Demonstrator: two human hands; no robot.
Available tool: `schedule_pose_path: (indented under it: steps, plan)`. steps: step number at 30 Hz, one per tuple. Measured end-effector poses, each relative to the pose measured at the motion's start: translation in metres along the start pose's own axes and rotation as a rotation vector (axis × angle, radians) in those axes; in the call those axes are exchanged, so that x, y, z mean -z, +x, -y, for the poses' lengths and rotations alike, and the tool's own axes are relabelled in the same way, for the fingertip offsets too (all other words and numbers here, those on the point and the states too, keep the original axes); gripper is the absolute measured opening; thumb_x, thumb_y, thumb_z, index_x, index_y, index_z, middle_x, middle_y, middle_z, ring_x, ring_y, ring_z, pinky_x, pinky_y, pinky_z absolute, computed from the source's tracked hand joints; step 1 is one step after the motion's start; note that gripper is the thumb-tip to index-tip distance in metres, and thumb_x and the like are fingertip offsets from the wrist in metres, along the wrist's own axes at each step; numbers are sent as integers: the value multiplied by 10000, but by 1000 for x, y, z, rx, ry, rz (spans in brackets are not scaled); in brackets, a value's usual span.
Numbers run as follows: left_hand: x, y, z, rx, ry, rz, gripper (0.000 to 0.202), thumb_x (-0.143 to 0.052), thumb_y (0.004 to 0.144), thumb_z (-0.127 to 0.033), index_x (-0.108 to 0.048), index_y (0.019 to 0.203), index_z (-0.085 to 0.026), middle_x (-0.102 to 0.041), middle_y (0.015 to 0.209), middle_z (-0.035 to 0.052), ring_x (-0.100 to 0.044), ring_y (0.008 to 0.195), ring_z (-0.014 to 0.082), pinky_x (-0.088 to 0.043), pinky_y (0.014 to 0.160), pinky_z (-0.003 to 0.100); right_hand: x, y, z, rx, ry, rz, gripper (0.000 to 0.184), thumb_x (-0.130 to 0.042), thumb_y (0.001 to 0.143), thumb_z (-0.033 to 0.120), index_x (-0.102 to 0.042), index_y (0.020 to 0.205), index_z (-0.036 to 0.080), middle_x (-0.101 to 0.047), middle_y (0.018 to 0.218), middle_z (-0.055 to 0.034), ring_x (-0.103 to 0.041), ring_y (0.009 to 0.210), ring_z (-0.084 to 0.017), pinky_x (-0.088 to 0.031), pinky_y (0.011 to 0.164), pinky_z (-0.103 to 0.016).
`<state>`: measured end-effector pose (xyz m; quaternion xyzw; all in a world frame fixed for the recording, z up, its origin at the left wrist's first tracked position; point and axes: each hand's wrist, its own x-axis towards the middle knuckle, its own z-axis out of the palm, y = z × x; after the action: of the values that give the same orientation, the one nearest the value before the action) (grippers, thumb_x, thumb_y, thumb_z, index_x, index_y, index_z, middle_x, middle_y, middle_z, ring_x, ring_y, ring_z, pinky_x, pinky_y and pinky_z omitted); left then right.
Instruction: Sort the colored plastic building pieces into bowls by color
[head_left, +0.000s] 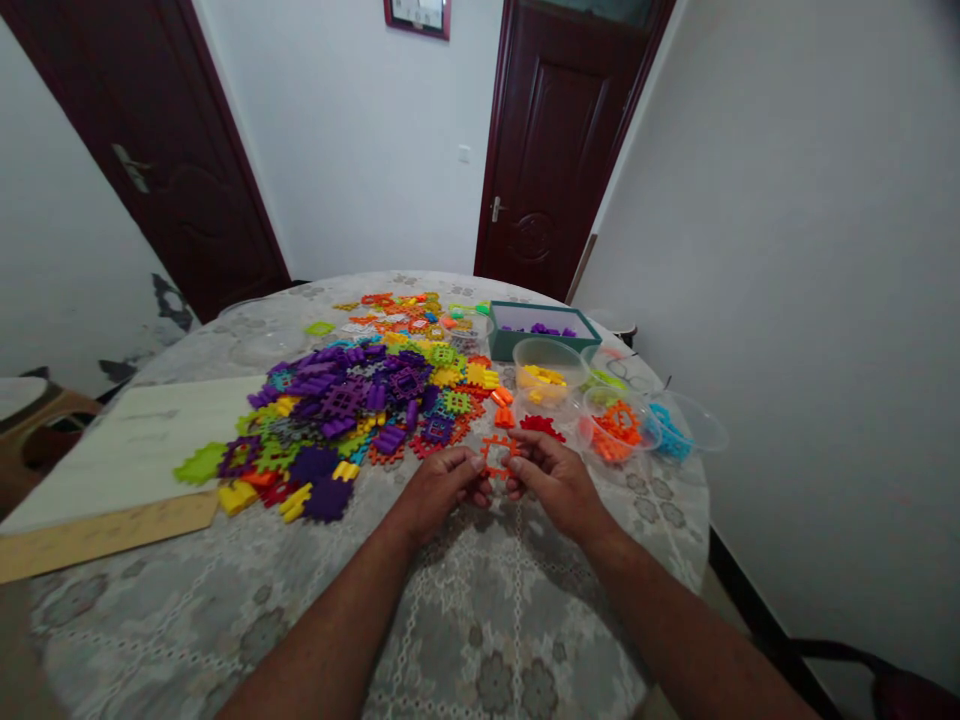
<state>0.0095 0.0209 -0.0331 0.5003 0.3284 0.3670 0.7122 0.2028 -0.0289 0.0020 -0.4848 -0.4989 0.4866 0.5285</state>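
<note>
Between my two hands, just above the table, is an orange gear-edged plastic building piece [496, 457] with an open middle. My left hand [450, 480] pinches its left side between thumb and fingers. The right side is pinched by my right hand [550, 478]. A red toothed piece [542, 427] lies just beyond my right fingers. To the left of my hands spreads a large mixed pile of plastic building pieces [345, 395], mostly purple, with yellow, green, blue and orange among them.
Clear bowls stand at the right: one with yellow pieces [551, 365], one with orange pieces [616, 430], one with blue pieces [670, 430]. Behind them is a green box [504, 340] holding purple pieces. Cardboard [105, 532] and a pale sheet [150, 440] lie left.
</note>
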Motion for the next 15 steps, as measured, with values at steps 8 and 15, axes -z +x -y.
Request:
schedule_pose_path:
  steps: [8,15]
  plan:
    - [-1,0,0,-16,-43,-71,409,-747,876,-555,-638,775,-174,-664,697,25,-673,613,167,-562,652,311,45,7,11,374,-405,-449,430,-660,953,401,-680,1343,220,-750,1075,-80,-699,830,-197,-603,729,-349]
    - [-3,-9,-12,-226,318,-273,292,-644,930,-445,-629,755,-211,-631,706,11,-598,635,175,-497,647,307,120,22,9,493,-960,-933,464,-537,972,359,-675,1371,167,-742,1204,-155,-662,1065,-295,-519,998,-485]
